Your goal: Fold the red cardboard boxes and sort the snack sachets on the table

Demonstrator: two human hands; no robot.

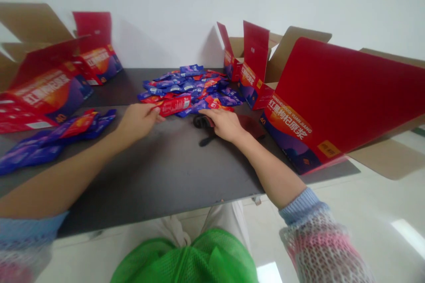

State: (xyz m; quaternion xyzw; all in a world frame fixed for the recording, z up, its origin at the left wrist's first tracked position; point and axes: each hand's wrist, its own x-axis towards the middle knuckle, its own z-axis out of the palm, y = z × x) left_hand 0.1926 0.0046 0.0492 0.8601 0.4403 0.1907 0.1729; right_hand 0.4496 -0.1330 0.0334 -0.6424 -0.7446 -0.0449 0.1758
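A heap of red and blue sachets (195, 86) lies at the middle back of the dark table (166, 172). My left hand (137, 120) pinches a red sachet (174, 105) at the near edge of the heap. My right hand (224, 123) lies palm down, fingers stretched toward the heap's front, touching the sachets there. Under and beside my right hand sits a dark object (204, 123) that I cannot make out.
A second pile of sachets (56, 139) lies at the left. Open red printed boxes stand at the left (49, 90), back left (99, 59), back right (254, 73), and a large one at the right (332, 106). Brown cardboard flaps rise behind them. A green mesh bag (189, 258) is in my lap.
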